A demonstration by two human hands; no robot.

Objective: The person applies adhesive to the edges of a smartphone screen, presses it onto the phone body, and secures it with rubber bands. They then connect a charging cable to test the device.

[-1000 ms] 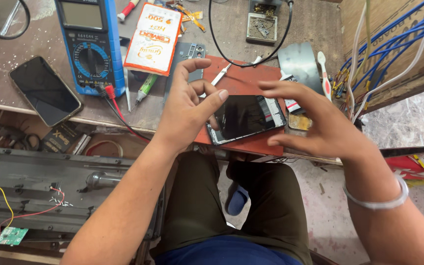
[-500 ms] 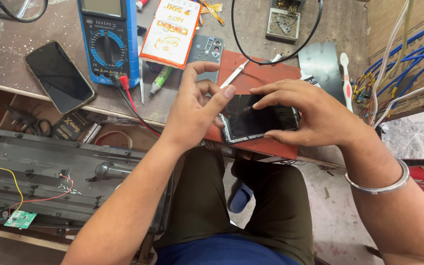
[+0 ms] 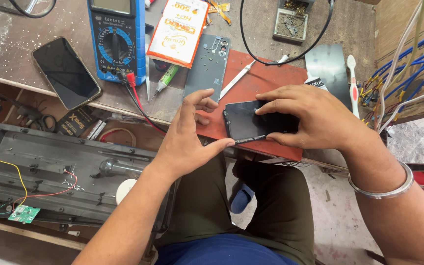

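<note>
A black smartphone (image 3: pixel 244 120) lies screen-up on a red mat (image 3: pixel 266 78) at the bench's near edge. My right hand (image 3: pixel 315 118) covers its right half, fingers pressing on the glass and thumb under the lower edge. My left hand (image 3: pixel 190 137) sits at the phone's left end, thumb tip touching its lower left corner, the other fingers spread and lifted. A grey phone back cover (image 3: pixel 207 66) lies just beyond my left hand.
A blue multimeter (image 3: pixel 111 39) with red and black leads, a second dark phone (image 3: pixel 66 72), an orange-white packet (image 3: pixel 178 30), a glue tube (image 3: pixel 165 79), metal tweezers (image 3: pixel 236 81), a toothbrush (image 3: pixel 353 83) and bundled wires (image 3: pixel 398 64) crowd the bench. A grey metal chassis (image 3: pixel 65 167) sits lower left.
My left hand has opened and slid off the phone's top to its left end. My right hand has spread flatter over the screen, and the phone has been laid down on the mat.
</note>
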